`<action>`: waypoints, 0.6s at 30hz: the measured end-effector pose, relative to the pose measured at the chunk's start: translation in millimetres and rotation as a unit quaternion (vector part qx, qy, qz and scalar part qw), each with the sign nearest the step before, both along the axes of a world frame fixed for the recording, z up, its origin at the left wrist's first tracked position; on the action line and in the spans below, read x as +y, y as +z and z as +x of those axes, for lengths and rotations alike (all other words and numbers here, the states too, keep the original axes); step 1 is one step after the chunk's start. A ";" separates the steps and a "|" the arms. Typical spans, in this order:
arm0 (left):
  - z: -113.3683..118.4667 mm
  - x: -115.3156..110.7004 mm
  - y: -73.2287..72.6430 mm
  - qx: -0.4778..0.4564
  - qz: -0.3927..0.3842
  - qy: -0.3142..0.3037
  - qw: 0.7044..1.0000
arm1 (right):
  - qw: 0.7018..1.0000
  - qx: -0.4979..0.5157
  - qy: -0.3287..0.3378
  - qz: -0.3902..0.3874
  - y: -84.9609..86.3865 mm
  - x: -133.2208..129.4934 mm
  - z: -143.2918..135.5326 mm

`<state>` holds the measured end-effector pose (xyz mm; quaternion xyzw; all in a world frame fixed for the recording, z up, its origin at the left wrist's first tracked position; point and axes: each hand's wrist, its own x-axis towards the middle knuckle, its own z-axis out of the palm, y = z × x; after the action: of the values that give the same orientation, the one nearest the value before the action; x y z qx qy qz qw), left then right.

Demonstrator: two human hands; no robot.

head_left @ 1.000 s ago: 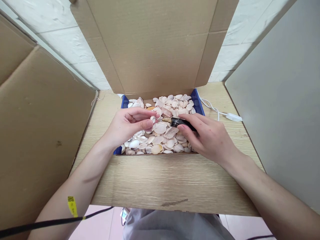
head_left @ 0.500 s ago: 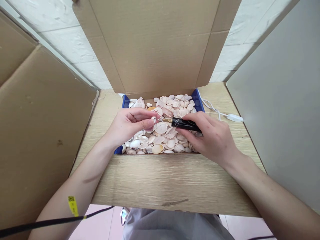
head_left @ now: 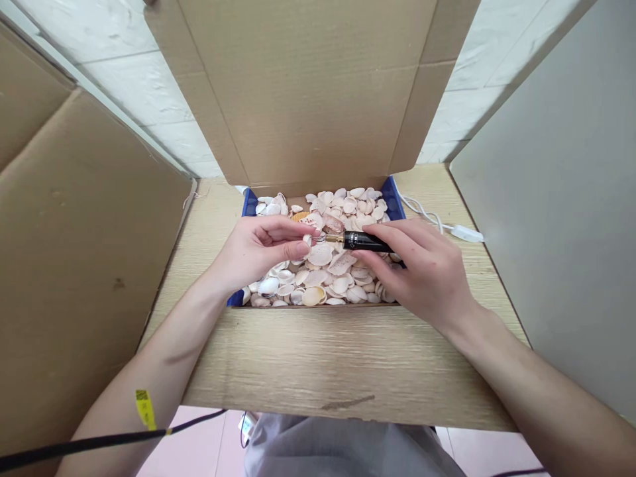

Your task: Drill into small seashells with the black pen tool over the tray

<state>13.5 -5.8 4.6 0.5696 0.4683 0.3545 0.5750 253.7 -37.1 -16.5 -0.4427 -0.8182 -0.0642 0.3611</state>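
Note:
My left hand [head_left: 265, 248] pinches a small pale seashell [head_left: 307, 240] between thumb and fingers. From the other side, my right hand [head_left: 417, 262] grips a black handheld mini drill [head_left: 368, 242] with a brass-coloured chuck. Its thin bit points left at the shell; whether the tip touches it I cannot tell. Both hands hover over a shallow cardboard box [head_left: 399, 199] with blue sides, filled with loose seashells [head_left: 318, 278] in white, pink and cream. One orange-yellow shell [head_left: 300, 216] lies behind my left fingers.
The box's cardboard lid [head_left: 308, 93] stands raised behind. A cardboard panel [head_left: 89, 232] rises on the left and a grey panel [head_left: 556, 185] on the right. A white cable with an inline switch [head_left: 466, 233] lies right of the box. A black cable [head_left: 99, 442] crosses the lower left.
The drill has tilted closer to level, its rear end rising slightly with my right hand. My left fingers have shifted a little, and the shell sits slightly further right.

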 end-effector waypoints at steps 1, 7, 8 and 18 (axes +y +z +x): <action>0.1 -0.2 0.3 -0.006 0.002 0.000 1.000 | 1.000 -0.001 -0.001 -0.009 0.2 -0.8 -0.4; 0.7 -0.2 0.6 -0.011 0.016 0.002 1.000 | 0.999 -0.021 0.012 -0.024 2.4 -3.2 -1.1; 0.8 -0.1 0.6 -0.010 0.016 0.002 1.000 | 0.999 -0.022 0.014 -0.021 2.7 -3.1 -1.1; -0.4 0.9 2.4 0.040 -0.001 0.005 0.999 | 0.999 -0.011 0.026 0.024 2.3 -1.4 -0.2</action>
<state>13.2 -4.9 7.0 0.5801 0.4945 0.3339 0.5545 253.5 -38.5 -14.1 -0.4120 -0.8316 -0.0798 0.3638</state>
